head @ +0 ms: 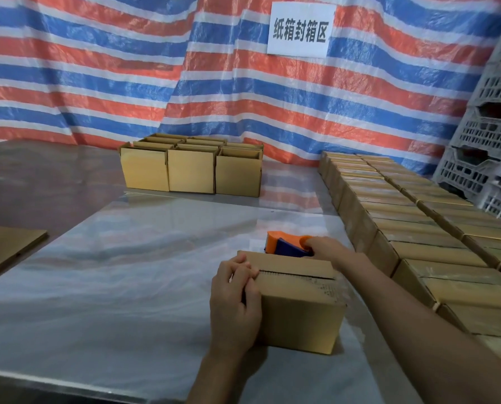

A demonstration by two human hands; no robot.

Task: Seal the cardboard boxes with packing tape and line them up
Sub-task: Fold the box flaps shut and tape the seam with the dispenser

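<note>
On tabletop (127, 272) | cardboard box (298, 313) is clasped by left hand (234, 301), flaps held shut | tape dispenser (284, 246) is gripped by right hand (327, 249), seemingly for seam

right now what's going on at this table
A person is taping boxes shut. The left hand holds the box at its left end; the right hand grips the tape dispenser just behind it. Its top seam shows as a dark gap. Closed boxes stand in rows on the right, and open boxes wait at the back of the table.
</note>
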